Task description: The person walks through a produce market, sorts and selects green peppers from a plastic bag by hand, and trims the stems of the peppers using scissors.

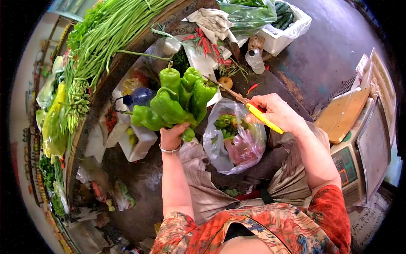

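Green peppers (169, 108) are held bunched in the curled left hand (174, 136), left of a plastic bag (213, 154); scissors (241, 98) are gripped in the right hand (277, 110), tip at the bunch. Blades are best angled away from the supporting fingers.

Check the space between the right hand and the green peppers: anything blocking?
Nothing visible blocks it: the scissors in the right hand span the gap to the green peppers in the left hand. The clear plastic bag appears below that line.
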`<act>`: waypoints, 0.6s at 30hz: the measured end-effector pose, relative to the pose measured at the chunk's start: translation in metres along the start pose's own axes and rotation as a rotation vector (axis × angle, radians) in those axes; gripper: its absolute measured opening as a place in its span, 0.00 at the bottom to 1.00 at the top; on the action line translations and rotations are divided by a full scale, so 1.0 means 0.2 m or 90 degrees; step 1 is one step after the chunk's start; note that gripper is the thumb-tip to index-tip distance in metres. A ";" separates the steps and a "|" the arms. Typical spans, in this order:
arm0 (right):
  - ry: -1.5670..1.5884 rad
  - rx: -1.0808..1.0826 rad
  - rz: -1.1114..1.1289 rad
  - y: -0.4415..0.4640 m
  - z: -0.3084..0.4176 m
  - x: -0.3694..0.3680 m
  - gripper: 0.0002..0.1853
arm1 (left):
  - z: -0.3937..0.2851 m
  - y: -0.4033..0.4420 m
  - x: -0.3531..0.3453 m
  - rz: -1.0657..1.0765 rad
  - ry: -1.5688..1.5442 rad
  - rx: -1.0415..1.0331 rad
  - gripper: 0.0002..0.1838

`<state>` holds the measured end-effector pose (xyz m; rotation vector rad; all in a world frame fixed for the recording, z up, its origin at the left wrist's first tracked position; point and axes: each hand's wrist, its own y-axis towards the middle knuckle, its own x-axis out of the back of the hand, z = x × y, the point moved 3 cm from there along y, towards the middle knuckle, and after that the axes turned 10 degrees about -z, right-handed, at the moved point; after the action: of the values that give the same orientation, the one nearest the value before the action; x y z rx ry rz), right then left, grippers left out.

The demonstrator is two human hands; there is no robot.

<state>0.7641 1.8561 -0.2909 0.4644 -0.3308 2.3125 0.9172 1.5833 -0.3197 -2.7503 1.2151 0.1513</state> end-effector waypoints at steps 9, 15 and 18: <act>-0.049 0.092 0.021 0.00 -0.03 -0.01 0.29 | 0.01 0.02 0.02 0.025 0.016 -0.001 0.19; -0.162 0.103 -0.059 -0.01 -0.01 0.02 0.31 | 0.01 0.03 0.04 0.034 0.058 -0.021 0.19; -0.197 0.086 -0.051 0.01 0.01 0.04 0.30 | 0.00 0.01 0.01 -0.003 0.058 0.033 0.20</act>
<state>0.7585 1.8584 -0.2863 0.8905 -0.2993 2.1928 0.9175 1.5801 -0.3213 -2.7429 1.2168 -0.0062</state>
